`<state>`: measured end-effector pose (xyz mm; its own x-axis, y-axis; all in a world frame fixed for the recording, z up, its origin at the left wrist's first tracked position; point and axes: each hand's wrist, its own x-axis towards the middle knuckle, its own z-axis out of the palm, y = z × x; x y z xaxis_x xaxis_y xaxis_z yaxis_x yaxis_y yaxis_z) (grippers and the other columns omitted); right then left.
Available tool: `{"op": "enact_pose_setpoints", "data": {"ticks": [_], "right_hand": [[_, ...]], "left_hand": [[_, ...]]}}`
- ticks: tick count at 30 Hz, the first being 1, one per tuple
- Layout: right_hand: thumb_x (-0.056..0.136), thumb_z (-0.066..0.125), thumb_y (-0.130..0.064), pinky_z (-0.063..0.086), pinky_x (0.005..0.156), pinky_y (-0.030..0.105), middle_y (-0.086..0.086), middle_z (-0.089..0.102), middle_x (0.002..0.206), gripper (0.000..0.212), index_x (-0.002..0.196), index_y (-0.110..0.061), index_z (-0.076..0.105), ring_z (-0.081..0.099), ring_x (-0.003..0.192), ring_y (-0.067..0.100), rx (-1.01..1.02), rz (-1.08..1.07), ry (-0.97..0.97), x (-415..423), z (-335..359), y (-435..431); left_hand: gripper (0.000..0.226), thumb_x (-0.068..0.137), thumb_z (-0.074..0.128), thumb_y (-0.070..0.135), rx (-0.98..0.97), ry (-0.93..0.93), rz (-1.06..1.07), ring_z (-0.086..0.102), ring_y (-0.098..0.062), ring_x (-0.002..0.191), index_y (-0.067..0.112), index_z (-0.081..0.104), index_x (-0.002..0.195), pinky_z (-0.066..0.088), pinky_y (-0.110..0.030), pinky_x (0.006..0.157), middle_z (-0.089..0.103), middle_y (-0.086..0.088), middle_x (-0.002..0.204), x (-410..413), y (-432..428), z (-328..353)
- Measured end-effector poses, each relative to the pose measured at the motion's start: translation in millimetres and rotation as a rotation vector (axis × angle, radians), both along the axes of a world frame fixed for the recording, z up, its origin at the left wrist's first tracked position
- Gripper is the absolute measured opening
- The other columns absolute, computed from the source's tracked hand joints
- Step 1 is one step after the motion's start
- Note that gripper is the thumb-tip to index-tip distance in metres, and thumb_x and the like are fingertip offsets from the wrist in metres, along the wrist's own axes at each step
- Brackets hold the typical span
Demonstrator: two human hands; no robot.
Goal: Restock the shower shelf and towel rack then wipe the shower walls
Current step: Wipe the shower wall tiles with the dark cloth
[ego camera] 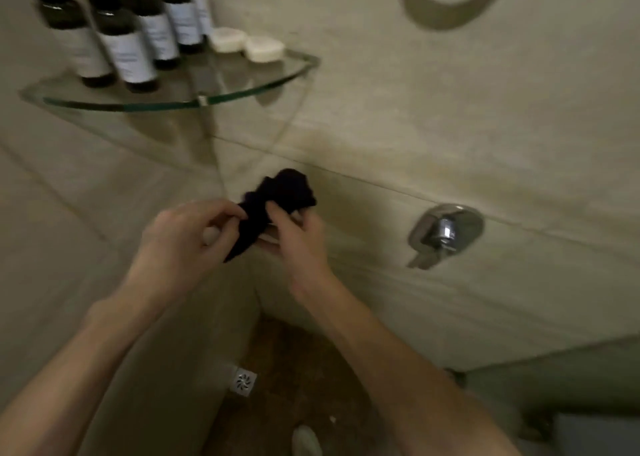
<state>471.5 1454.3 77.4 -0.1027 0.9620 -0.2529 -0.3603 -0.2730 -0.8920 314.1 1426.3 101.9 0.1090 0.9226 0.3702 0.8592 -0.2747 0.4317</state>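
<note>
Fingers (227,209) of the left hand (194,234) pinch one end of a dark cloth (280,192). The right hand (299,239) grips the other side, thumb over the top, so both hands are closed on it. The cloth is bunched and held in the air between them, below the front edge of the glass corner shelf (173,104). It is close to the corner where the two walls (450,126) meet, but I cannot tell if it touches the tile.

The shelf looks stocked: dark bottles (131,57) stand along its back and two soaps (242,45) sit at its right corner. The step in hand therefore seems to be readying the cloth for wiping.

To do it well, fold the bunch into a flat pad so a broad face meets the tile. Then start high under the shelf and work down in overlapping strokes. Keep clear of the shelf's rim so no bottle is knocked, and go round the mixer handle (446,230) on the right wall rather than over it.
</note>
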Motion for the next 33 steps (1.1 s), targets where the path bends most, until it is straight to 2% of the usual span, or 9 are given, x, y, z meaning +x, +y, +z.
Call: {"op": "enact_pose_setpoints", "data": {"ticks": [4, 6, 9, 12, 15, 18, 20, 28, 33], "right_hand": [[0.097, 0.063, -0.013, 0.051, 0.085, 0.013, -0.018, 0.062, 0.110, 0.031, 0.121, -0.030, 0.055, 0.062, 0.101, -0.006, 0.438, -0.475, -0.511, 110.0, -5.3, -26.7], [0.095, 0.059, -0.011, 0.051, 0.090, 0.026, -0.004, 0.063, 0.111, 0.027, 0.121, -0.019, 0.060, 0.059, 0.106, 0.009, 0.681, -0.605, -0.991, 163.5, -13.9, -23.8], [0.086, 0.059, -0.016, 0.047, 0.098, 0.047, 0.015, 0.060, 0.124, 0.042, 0.128, -0.013, 0.061, 0.051, 0.117, 0.035, 0.671, -0.498, -1.584, 221.4, -36.6, -4.8], [0.083, 0.065, -0.018, 0.053, 0.088, 0.052, 0.014, 0.054, 0.129, 0.044, 0.127, -0.021, 0.059, 0.048, 0.118, 0.038, 0.513, -0.233, -1.839, 239.1, -57.8, 1.8], [0.089, 0.059, -0.012, 0.049, 0.094, 0.038, 0.005, 0.055, 0.130, 0.037, 0.125, -0.022, 0.061, 0.050, 0.120, 0.025, 0.497, -0.346, -1.530, 239.4, -62.5, -2.9], [0.092, 0.054, -0.012, 0.054, 0.094, 0.031, -0.004, 0.066, 0.113, 0.031, 0.116, -0.031, 0.062, 0.063, 0.106, 0.013, 0.144, -0.818, -0.486, 234.6, -60.5, -8.4], [0.091, 0.056, -0.015, 0.052, 0.102, 0.045, -0.001, 0.069, 0.109, 0.026, 0.109, -0.031, 0.063, 0.065, 0.111, 0.023, -0.033, -0.910, -0.145, 233.2, -73.4, -6.7], [0.097, 0.043, -0.005, 0.053, 0.066, 0.030, 0.004, 0.065, 0.092, 0.025, 0.115, -0.013, 0.058, 0.064, 0.081, 0.018, -0.326, -0.608, -0.046, 230.3, -94.5, -6.3], [0.074, 0.052, -0.015, 0.052, 0.063, 0.033, 0.019, 0.066, 0.103, 0.052, 0.125, -0.003, 0.060, 0.066, 0.085, 0.031, -0.352, -0.794, 0.038, 234.1, -91.3, 5.8]], "left_hand": [[0.016, 0.096, 0.063, 0.021, -0.093, -0.130, -0.165, 0.061, 0.011, 0.089, 0.030, 0.071, 0.106, 0.046, -0.009, 0.077, 0.071, 0.018, 0.091, 53.8, 9.8, -17.9], [0.016, 0.097, 0.060, 0.027, -0.154, -0.161, -0.220, 0.064, 0.003, 0.089, 0.033, 0.070, 0.108, 0.053, -0.022, 0.080, 0.071, 0.019, 0.093, 75.9, 9.3, -26.1], [0.017, 0.097, 0.059, 0.028, -0.201, -0.154, -0.276, 0.065, 0.003, 0.089, 0.035, 0.070, 0.107, 0.048, -0.013, 0.074, 0.071, 0.022, 0.093, 103.0, 6.2, -33.2], [0.016, 0.096, 0.061, 0.026, -0.216, -0.165, -0.272, 0.065, 0.003, 0.087, 0.035, 0.071, 0.105, 0.043, -0.007, 0.070, 0.071, 0.022, 0.089, 118.5, 4.6, -34.4], [0.016, 0.095, 0.063, 0.023, -0.220, -0.209, -0.265, 0.066, 0.003, 0.084, 0.034, 0.071, 0.103, 0.047, -0.009, 0.072, 0.071, 0.023, 0.085, 122.1, 3.7, -36.1], [0.015, 0.095, 0.064, 0.020, -0.235, -0.291, -0.238, 0.067, -0.002, 0.082, 0.031, 0.073, 0.100, 0.051, -0.017, 0.067, 0.072, 0.019, 0.084, 117.7, 4.2, -39.9], [0.015, 0.095, 0.064, 0.020, -0.252, -0.316, -0.205, 0.068, -0.004, 0.082, 0.031, 0.073, 0.099, 0.050, -0.020, 0.064, 0.073, 0.017, 0.084, 110.2, 4.4, -43.2], [0.018, 0.097, 0.061, 0.017, -0.257, -0.393, -0.096, 0.070, 0.001, 0.085, 0.030, 0.072, 0.102, 0.055, -0.021, 0.076, 0.074, 0.017, 0.088, 83.7, 3.8, -41.2], [0.020, 0.098, 0.059, 0.014, -0.238, -0.432, -0.007, 0.069, 0.001, 0.084, 0.028, 0.072, 0.102, 0.053, -0.011, 0.075, 0.074, 0.009, 0.084, 71.9, -0.6, -43.0]]}}
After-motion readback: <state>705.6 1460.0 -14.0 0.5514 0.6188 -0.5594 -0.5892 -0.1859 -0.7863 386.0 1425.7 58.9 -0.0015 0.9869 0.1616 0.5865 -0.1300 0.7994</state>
